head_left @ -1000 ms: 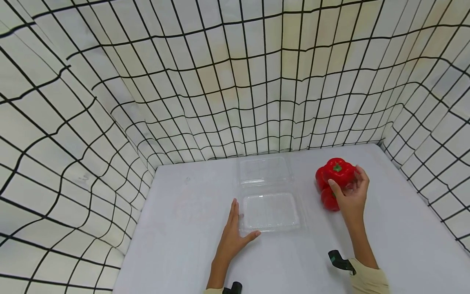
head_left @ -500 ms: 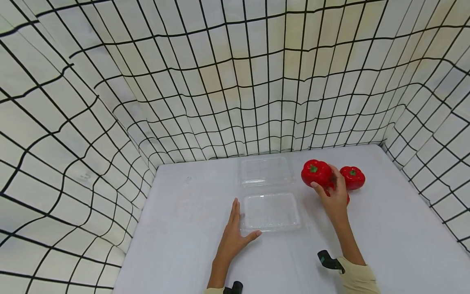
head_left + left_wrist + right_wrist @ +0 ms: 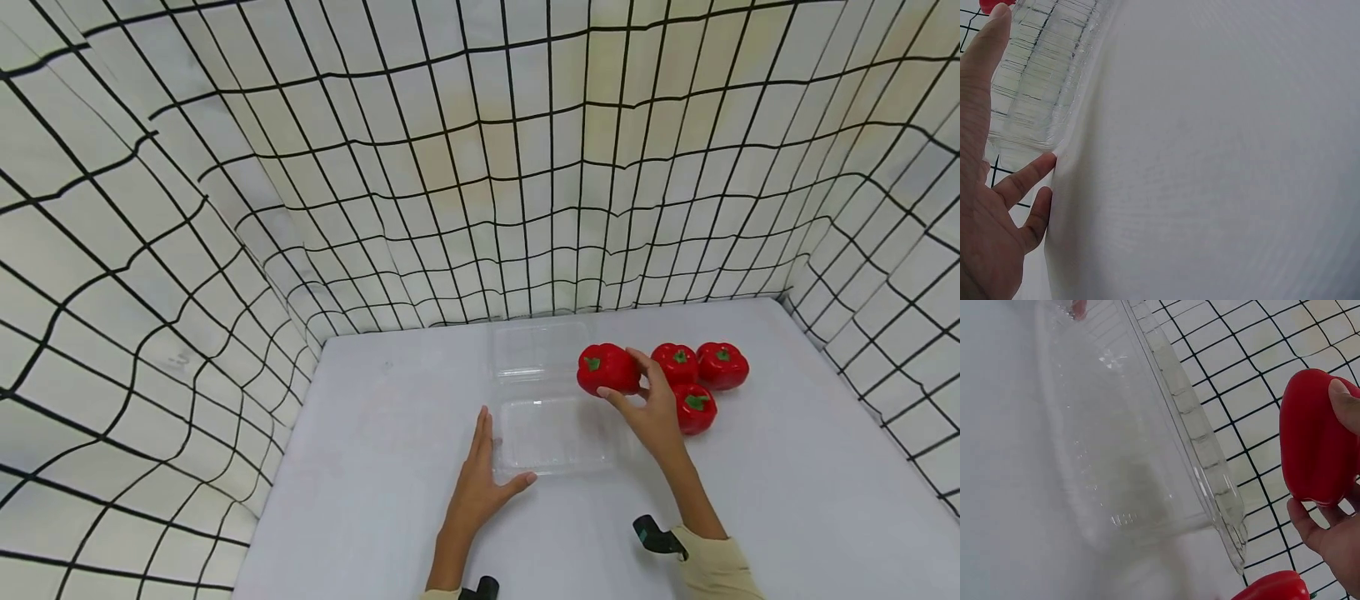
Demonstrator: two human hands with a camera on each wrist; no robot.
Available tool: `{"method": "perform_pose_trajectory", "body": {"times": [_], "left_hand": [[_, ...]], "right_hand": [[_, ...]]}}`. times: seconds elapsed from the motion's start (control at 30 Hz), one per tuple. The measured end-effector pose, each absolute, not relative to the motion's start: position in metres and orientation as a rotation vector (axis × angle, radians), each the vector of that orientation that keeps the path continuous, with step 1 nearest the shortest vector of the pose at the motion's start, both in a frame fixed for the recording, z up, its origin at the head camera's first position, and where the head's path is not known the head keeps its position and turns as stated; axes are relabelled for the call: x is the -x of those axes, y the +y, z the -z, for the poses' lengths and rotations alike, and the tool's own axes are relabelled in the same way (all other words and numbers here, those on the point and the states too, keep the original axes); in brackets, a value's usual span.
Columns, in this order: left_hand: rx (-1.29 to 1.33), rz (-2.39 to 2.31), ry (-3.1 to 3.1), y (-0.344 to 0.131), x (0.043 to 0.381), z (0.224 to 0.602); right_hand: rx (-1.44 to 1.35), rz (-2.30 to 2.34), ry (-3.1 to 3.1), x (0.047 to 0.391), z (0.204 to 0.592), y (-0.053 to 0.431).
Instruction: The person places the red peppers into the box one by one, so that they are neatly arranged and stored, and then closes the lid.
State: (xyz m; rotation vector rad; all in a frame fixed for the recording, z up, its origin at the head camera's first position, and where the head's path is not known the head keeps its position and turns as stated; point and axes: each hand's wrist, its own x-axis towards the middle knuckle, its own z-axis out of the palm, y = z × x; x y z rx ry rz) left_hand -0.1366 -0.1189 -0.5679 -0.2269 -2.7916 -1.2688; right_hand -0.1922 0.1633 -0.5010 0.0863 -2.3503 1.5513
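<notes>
In the head view my right hand (image 3: 651, 412) grips a red bell pepper (image 3: 606, 369) over the right side of a clear plastic clamshell container (image 3: 555, 471). The right wrist view shows the thumb and fingers around this pepper (image 3: 1316, 440), held up beside the container wall (image 3: 1179, 425). The container lies open on the table, its lid (image 3: 536, 350) folded back toward the netting. My left hand (image 3: 477, 487) rests at the container's left front corner, fingers straight and thumb spread along the front edge. In the left wrist view its fingertips (image 3: 1047, 161) are at the container's corner.
Three more red bell peppers (image 3: 694, 408) stand grouped on the white table (image 3: 375, 500), right of the container. Black netting (image 3: 450, 208) over a white wall rises behind the table and along both sides.
My right hand has lifted one pepper from the group and carried it left to the container, uncovering the other peppers. The left hand has stayed in place.
</notes>
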Motion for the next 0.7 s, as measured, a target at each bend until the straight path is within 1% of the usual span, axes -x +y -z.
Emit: {"method": "perform_pose_trajectory", "body": {"times": [0.27, 0.7], "left_hand": [[0.203, 1.269, -2.800, -0.117, 0.136, 0.567], [0.227, 1.250, -2.801, -0.117, 0.135, 0.564]], "right_hand": [[-0.187, -1.495, -2.467, 0.194, 0.508, 0.140], [-0.159, -1.384, -2.679, 0.198, 0.517, 0.102]]}}
